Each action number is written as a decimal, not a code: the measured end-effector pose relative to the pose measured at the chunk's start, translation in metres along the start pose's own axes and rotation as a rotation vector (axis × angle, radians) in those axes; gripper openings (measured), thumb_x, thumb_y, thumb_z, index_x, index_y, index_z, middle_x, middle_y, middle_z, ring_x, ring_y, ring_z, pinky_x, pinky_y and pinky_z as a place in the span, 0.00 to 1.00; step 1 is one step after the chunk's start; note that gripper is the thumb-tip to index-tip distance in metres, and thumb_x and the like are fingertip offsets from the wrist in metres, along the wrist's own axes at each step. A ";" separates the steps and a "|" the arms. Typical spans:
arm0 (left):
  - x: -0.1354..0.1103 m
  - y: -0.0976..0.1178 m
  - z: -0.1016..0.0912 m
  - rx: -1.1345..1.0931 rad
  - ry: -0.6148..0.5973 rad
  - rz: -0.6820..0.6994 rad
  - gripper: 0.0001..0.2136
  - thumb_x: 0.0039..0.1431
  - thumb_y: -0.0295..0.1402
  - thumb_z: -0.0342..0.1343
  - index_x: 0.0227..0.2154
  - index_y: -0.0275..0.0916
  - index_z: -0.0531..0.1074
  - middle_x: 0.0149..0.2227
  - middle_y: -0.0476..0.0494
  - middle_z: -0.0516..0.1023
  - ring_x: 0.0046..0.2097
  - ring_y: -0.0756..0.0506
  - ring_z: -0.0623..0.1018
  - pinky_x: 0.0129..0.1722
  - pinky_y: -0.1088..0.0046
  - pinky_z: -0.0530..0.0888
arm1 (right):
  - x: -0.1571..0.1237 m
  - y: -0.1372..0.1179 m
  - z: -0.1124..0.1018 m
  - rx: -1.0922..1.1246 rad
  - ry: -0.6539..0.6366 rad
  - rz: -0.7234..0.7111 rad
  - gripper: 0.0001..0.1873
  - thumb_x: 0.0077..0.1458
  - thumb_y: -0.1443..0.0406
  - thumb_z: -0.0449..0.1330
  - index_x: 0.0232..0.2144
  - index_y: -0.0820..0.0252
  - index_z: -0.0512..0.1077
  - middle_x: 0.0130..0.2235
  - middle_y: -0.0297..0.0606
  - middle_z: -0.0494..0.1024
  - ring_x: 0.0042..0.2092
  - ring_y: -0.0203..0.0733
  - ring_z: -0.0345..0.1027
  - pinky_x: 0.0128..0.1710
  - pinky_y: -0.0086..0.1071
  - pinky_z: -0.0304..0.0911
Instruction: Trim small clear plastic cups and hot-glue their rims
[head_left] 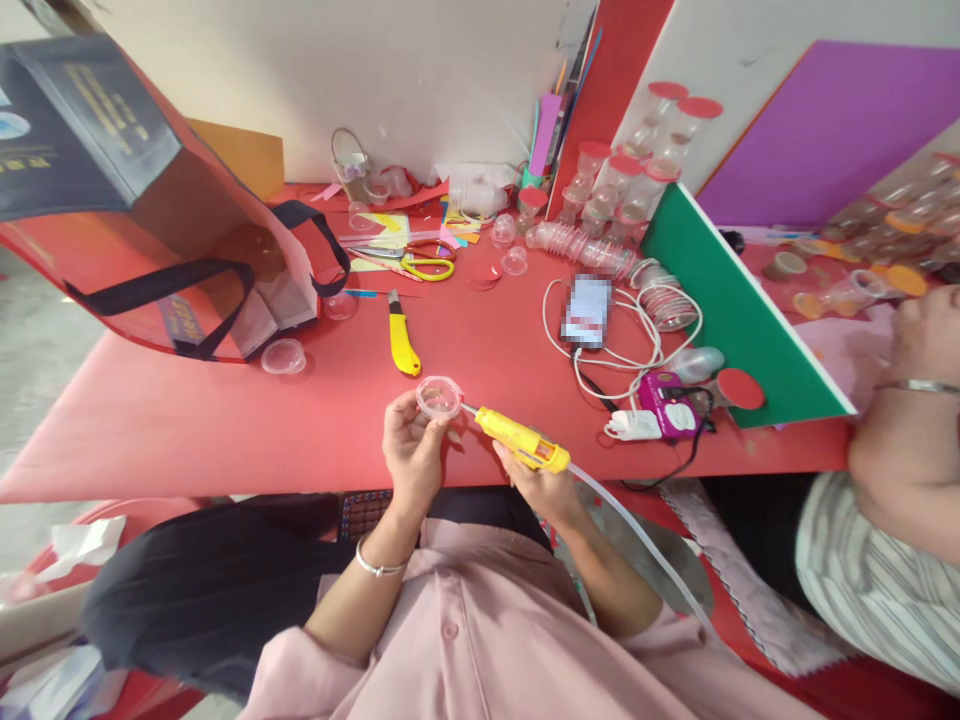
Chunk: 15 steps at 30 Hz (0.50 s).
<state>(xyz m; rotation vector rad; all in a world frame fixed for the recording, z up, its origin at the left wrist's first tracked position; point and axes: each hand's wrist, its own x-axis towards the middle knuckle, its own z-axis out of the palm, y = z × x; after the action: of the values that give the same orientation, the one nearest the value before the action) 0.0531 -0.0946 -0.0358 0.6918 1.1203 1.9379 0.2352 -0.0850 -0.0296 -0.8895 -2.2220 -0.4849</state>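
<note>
My left hand (pixel 412 445) is closed on a small clear plastic lid (pixel 439 396), held up just above the near edge of the red table (pixel 187 420). My right hand (pixel 541 480) grips a yellow glue gun (pixel 517 440). The gun's metal tip touches the rim of the lid. A clear glue stick (pixel 637 535) trails back from the gun over my right forearm. A yellow utility knife (pixel 403 340) lies on the table just beyond the lid.
A red bag with black handles (pixel 150 220) lies at the left. Yellow-handled scissors (pixel 420 262), paper scraps and clear cups sit at the back. A phone (pixel 586 310) with white cables, a purple charger (pixel 671 403) and a green board (pixel 720 310) are at the right. Another person (pixel 900 500) sits at the far right.
</note>
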 end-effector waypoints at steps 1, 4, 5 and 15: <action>0.000 0.000 0.000 0.001 0.000 0.005 0.20 0.56 0.32 0.71 0.48 0.40 0.69 0.45 0.42 0.80 0.30 0.48 0.83 0.20 0.74 0.80 | 0.000 0.000 0.000 -0.001 0.011 0.004 0.06 0.62 0.68 0.65 0.43 0.58 0.78 0.27 0.34 0.75 0.30 0.40 0.69 0.31 0.32 0.61; 0.000 0.001 0.000 0.007 -0.006 0.012 0.20 0.56 0.32 0.71 0.48 0.40 0.69 0.46 0.42 0.80 0.31 0.48 0.83 0.20 0.75 0.80 | 0.000 0.000 0.000 0.029 -0.001 0.017 0.06 0.62 0.70 0.64 0.42 0.58 0.78 0.28 0.35 0.76 0.30 0.40 0.69 0.32 0.33 0.61; 0.000 0.001 0.000 0.008 -0.006 0.013 0.20 0.56 0.32 0.71 0.48 0.40 0.69 0.46 0.42 0.80 0.31 0.48 0.83 0.21 0.75 0.81 | -0.001 0.000 0.000 0.030 -0.013 0.019 0.07 0.62 0.70 0.63 0.43 0.58 0.78 0.29 0.35 0.76 0.31 0.40 0.69 0.33 0.33 0.61; 0.000 0.000 -0.001 -0.004 -0.021 -0.002 0.20 0.57 0.32 0.70 0.48 0.40 0.69 0.45 0.42 0.81 0.29 0.49 0.82 0.20 0.74 0.80 | 0.001 -0.001 0.000 -0.020 0.007 0.009 0.09 0.61 0.68 0.66 0.44 0.57 0.75 0.27 0.33 0.74 0.28 0.40 0.68 0.29 0.33 0.61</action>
<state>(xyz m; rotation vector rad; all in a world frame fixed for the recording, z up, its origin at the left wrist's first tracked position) 0.0523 -0.0953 -0.0362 0.7068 1.1035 1.9267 0.2338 -0.0849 -0.0289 -0.9068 -2.2093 -0.5054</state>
